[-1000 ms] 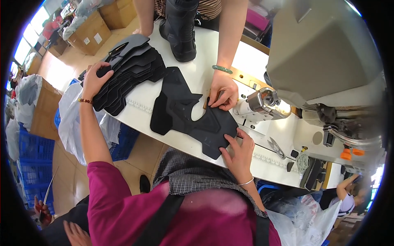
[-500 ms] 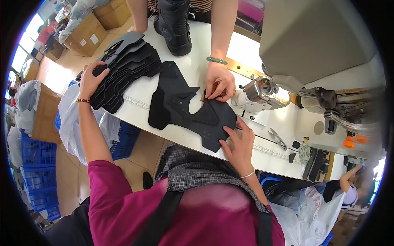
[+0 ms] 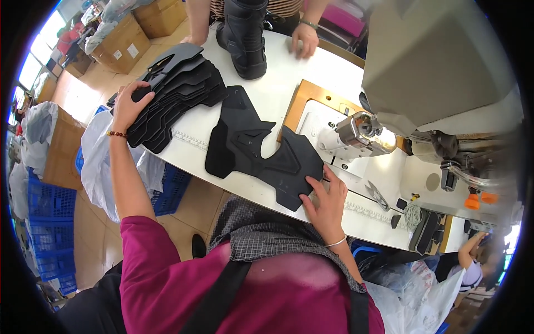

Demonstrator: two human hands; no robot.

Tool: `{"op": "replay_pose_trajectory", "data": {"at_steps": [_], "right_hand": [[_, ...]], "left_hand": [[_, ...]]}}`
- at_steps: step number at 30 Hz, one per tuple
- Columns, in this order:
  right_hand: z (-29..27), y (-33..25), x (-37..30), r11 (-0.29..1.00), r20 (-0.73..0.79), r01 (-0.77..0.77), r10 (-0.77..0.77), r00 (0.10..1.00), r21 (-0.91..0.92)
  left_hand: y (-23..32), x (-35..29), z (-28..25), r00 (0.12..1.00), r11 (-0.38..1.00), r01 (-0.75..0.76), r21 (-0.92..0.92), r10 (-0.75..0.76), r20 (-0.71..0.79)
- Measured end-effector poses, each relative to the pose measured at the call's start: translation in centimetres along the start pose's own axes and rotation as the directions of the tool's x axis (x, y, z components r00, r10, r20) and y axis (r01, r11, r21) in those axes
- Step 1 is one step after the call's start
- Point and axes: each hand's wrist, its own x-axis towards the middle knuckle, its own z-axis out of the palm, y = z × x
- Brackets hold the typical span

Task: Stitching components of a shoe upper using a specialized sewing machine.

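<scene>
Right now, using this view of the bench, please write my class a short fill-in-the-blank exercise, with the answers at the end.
The person's left hand touches the stack of dark pieces, which lies to the ____ of the single flat piece.
The person's right hand touches the single flat piece, coloured ____.
The metal snips lie to the ____ of that right hand.
The co-worker's bangle is ____.
Missing words: left; black; right; green.

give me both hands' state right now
Left hand: on the stack of black panels; grip cannot be told.
Right hand: open, fingers spread, touching the single black panel's right end.
</scene>
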Motion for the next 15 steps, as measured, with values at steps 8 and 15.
{"op": "replay_pose_trajectory", "data": {"at_steps": [8,15], "right_hand": [[-0.4,-0.4,0.0,0.999,-0.015,0.033,-0.034,0.999,-0.042],[-1.0,-2.4,-0.9,1.0,0.102,-0.01,0.01,0.995,-0.002]], "left_hand": [[0.2,0.0,-0.2,0.999,0.998,-0.054,0.021,0.054,0.005],[1.1,1.2,-1.4,0.985,0.999,-0.047,-0.005,0.048,0.165]]}}
